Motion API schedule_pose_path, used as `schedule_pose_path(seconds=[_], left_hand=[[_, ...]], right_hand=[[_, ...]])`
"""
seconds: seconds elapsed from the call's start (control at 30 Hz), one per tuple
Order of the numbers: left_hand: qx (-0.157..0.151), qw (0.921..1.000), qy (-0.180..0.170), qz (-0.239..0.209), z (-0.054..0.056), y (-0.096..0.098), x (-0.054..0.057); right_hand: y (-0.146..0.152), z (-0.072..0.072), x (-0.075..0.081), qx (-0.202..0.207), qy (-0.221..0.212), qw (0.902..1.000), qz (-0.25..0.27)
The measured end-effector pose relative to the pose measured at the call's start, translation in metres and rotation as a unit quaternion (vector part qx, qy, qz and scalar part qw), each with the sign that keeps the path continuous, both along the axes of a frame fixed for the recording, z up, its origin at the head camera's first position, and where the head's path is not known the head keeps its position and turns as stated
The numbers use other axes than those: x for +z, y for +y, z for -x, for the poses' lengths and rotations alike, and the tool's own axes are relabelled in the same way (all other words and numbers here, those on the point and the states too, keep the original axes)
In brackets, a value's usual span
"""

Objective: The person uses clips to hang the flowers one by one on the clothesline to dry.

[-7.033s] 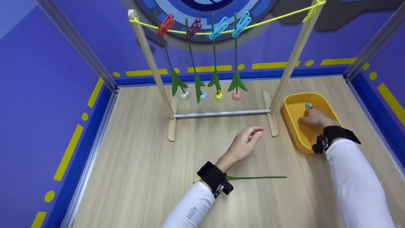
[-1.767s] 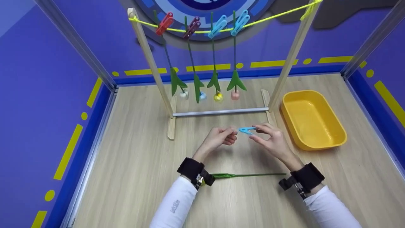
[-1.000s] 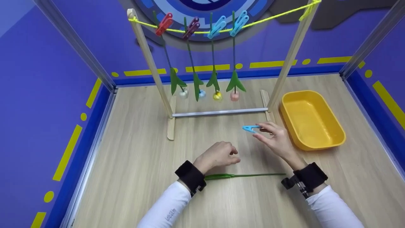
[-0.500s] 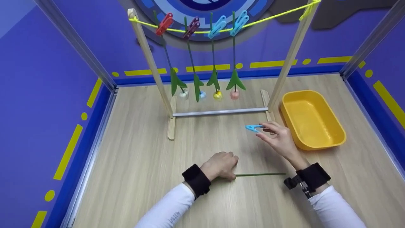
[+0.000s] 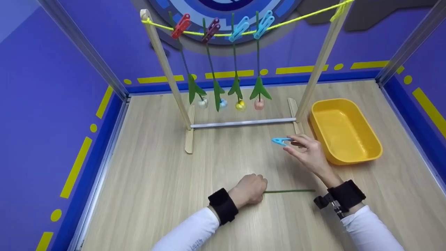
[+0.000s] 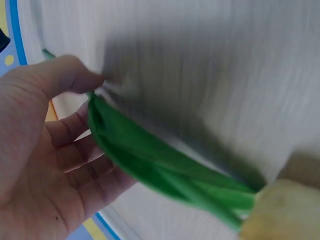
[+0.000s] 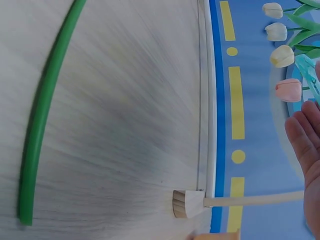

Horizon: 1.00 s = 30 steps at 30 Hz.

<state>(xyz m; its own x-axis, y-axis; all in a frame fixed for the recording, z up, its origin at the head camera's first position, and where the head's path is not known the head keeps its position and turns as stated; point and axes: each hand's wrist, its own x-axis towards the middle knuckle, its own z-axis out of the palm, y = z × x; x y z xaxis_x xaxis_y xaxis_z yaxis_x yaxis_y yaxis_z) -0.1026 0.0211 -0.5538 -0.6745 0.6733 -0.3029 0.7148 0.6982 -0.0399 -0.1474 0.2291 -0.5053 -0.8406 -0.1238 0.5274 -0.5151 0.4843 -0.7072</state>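
Note:
My left hand (image 5: 249, 190) is low over the table in the head view, its back hiding much of an artificial tulip. The bare end of the tulip's stem (image 5: 289, 191) sticks out to the right. In the left wrist view, thumb and forefinger pinch that stem just beside the green leaves (image 6: 145, 150); the pale yellow bloom (image 6: 282, 215) is at lower right. My right hand (image 5: 310, 155) pinches a light blue clothespin (image 5: 279, 141) between thumb and fingers, above the table near the rack's right foot. The same clothespin (image 7: 307, 75) is partly visible in the right wrist view.
A wooden rack (image 5: 322, 59) carries a yellow cord (image 5: 303, 19). Several tulips hang from it head down, held by red (image 5: 181, 26), dark red and blue clothespins. A metal bar (image 5: 244, 123) joins the feet. A yellow basin (image 5: 343, 134) stands at right.
My right hand has come out of the basin with the blue clothespin. My left hand, beside the clothespin earlier, has moved down to the tulip on the table and taken hold of its stem.

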Motion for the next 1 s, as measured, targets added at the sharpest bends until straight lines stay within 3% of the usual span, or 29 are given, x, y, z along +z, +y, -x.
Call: schedule_pose_path(seconds=[0.3, 0.57, 0.73, 1.0], left_hand=[[0.001, 0.9986, 0.034, -0.04, 0.003, -0.004, -0.011], [0.033, 0.9951, -0.007, -0.093, 0.012, -0.014, -0.014], [0.07, 0.9863, -0.025, -0.147, 0.021, -0.026, -0.01], [0.091, 0.9684, -0.044, -0.228, 0.032, -0.048, 0.001]], right_hand=[[0.013, 0.013, -0.02, 0.002, -0.006, 0.9999, 0.008], [0.023, 0.016, -0.022, 0.013, -0.011, 0.9996, 0.021], [0.025, 0.018, -0.022, 0.016, 0.011, 0.9996, 0.021], [0.027, 0.019, -0.021, 0.015, 0.003, 0.9997, 0.019]])
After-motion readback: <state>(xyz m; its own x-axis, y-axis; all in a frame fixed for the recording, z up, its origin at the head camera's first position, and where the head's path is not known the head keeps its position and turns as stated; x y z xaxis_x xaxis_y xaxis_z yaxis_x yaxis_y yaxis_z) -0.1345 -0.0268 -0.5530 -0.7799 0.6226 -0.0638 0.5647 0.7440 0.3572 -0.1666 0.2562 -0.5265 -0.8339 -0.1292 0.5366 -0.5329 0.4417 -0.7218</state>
